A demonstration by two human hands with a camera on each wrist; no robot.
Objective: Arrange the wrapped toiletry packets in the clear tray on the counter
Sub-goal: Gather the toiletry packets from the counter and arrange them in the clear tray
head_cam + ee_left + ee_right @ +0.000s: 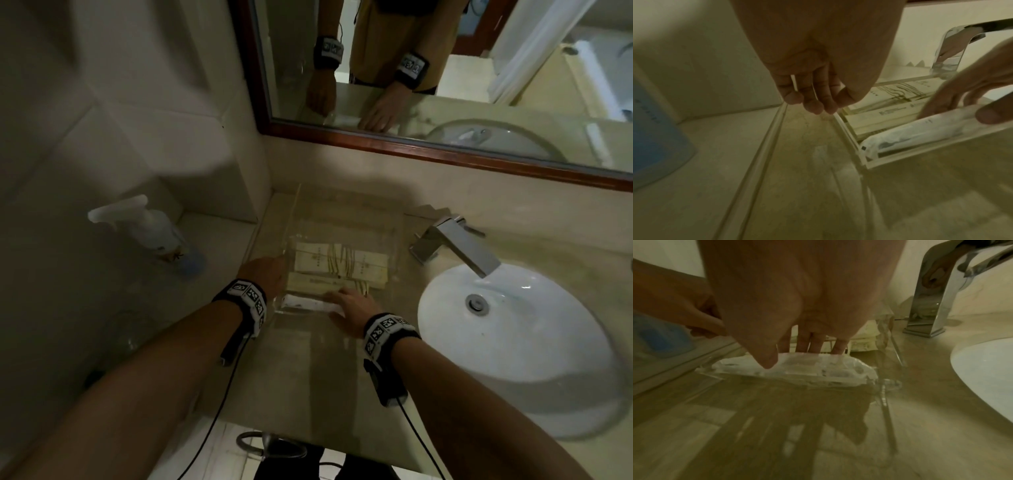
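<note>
The clear tray (397, 240) stands on the counter left of the sink. Several cream wrapped packets (339, 262) lie flat in its back half, side by side. A white plastic-wrapped packet (305, 303) lies along the tray's front wall (941, 154). My right hand (346, 303) pinches this white packet (818, 369), thumb (766, 360) in front and fingers (813, 345) behind. My left hand (272, 270) is at the tray's left wall, and its straight fingers (813, 100) point down at the rim (846, 128). The cream packets (896, 97) show behind it.
A chrome faucet (455, 243) and a white basin (513, 342) sit right of the tray. On a ledge to the left stands a pump bottle (150, 229) with a blue base (653, 129). A framed mirror (445, 68) hangs behind, and bare counter (308, 370) lies before the tray.
</note>
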